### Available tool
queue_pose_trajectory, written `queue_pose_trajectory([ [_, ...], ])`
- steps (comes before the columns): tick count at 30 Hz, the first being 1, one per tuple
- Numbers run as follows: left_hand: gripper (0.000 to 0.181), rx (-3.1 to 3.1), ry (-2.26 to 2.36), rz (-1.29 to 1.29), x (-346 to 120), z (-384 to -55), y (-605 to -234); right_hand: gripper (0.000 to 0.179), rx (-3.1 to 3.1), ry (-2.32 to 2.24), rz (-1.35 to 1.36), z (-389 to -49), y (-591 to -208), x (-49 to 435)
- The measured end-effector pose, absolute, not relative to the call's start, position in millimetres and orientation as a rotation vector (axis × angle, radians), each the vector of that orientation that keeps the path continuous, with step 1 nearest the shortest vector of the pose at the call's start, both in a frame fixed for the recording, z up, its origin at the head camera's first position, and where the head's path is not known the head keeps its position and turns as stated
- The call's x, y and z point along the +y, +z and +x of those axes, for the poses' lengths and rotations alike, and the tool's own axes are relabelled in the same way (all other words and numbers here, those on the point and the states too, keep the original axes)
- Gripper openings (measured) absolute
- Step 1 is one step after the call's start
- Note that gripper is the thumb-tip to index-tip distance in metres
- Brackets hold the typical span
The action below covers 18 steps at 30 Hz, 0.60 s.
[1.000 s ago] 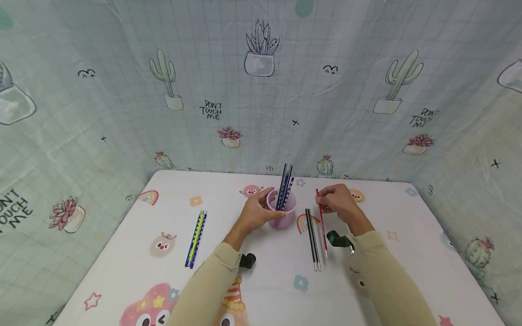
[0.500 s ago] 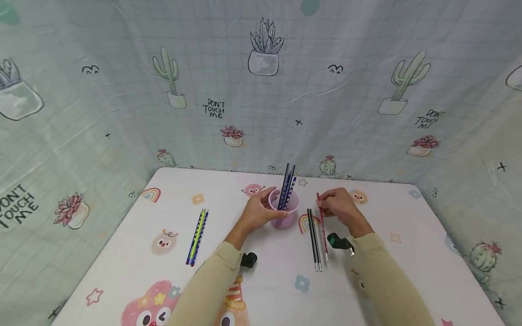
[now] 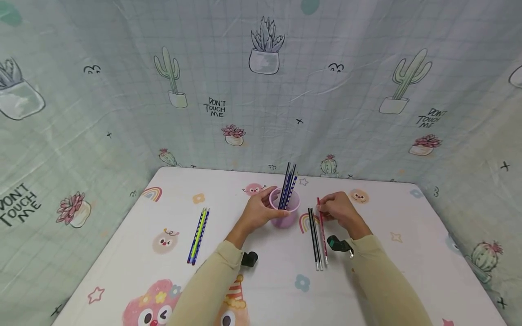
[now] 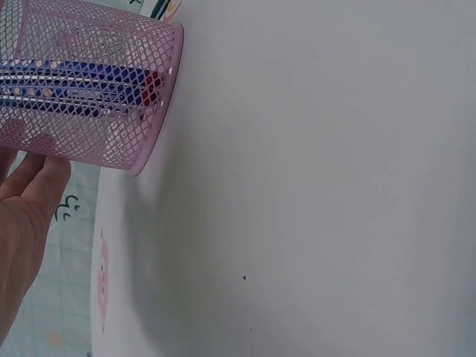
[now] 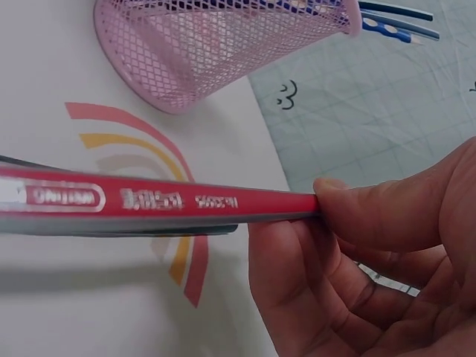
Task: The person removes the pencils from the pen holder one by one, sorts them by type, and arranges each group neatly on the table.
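Note:
My left hand (image 3: 258,212) grips a pink mesh pencil cup (image 3: 285,221) round its side, thumb near the rim. Several dark and blue patterned pencils (image 3: 287,186) stand in the cup, leaning to the right. To the right of it, my right hand (image 3: 339,209) pinches a red pencil (image 5: 156,197) near its far end between thumb and fingers. That pencil slants down toward me, its white-tipped end close beside the black pencils (image 3: 314,240) on the table. In the left wrist view the mesh (image 4: 97,141) shows pencil ends inside, near the cup's bottom.
On the left of the white patterned table (image 3: 265,290) lies a small group of blue-dotted and yellow-green pencils (image 3: 198,236). A cloth (image 3: 228,81) printed with cacti hangs behind and at both sides. Dark wrist camera mounts (image 3: 339,243) stick out near the sleeves.
My right hand has come slightly nearer to me with the red pencil, whose near end now lies almost level with the black pencils' ends. The left hand keeps its hold on the cup.

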<state>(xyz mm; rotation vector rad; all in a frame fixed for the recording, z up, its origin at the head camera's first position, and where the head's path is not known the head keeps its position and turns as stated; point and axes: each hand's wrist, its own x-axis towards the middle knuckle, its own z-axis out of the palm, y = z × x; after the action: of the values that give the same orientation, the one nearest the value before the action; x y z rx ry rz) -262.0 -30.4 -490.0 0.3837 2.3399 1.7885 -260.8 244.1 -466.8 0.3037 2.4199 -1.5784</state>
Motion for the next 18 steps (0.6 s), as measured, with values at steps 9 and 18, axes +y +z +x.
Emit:
queue_pose_trajectory([
  [9,0.096,2.313,1.812,0.376,-28,-263,-490,0.021,2.400,-1.556,0.328,-262,-477,246],
  [18,0.095,2.309,1.820,0.397,-29,-264,-490,0.018,2.389,-1.549,0.321,-265,-487,247],
])
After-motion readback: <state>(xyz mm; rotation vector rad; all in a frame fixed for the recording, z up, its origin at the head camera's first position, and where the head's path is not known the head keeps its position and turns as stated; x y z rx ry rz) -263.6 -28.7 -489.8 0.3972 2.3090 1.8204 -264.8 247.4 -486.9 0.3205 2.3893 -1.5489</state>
